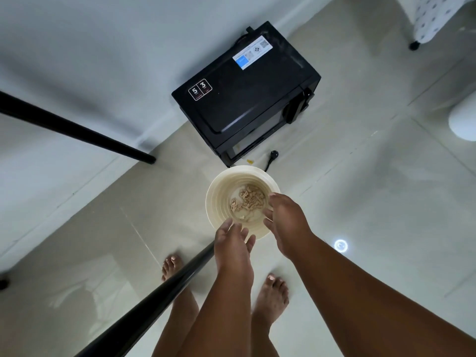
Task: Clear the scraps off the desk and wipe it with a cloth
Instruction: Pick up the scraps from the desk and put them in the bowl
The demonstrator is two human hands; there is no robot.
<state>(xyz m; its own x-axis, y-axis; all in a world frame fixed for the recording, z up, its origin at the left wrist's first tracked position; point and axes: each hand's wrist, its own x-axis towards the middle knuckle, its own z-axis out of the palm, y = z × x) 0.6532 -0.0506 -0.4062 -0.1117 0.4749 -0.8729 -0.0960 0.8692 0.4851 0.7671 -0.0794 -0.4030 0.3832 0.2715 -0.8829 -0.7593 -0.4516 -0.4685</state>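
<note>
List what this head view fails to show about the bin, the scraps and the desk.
1. Bin: its near rim is hidden by the left hand and right hand.
2. Scraps: too small and blurred to tell what they are.
3. Desk: only black legs show; its top lies outside the frame.
4. Cloth: none in view.
5. Microwave: its front is foreshortened, door contents unreadable.

The left hand (233, 240) and right hand (284, 222) cover the near rim of the cream bin (219, 199). The scraps (248, 200) inside are too small to tell apart. The writing on the black oven's (247, 91) label (252, 52) is blurry. A white round thing (463, 122) is cut off at the right edge.
</note>
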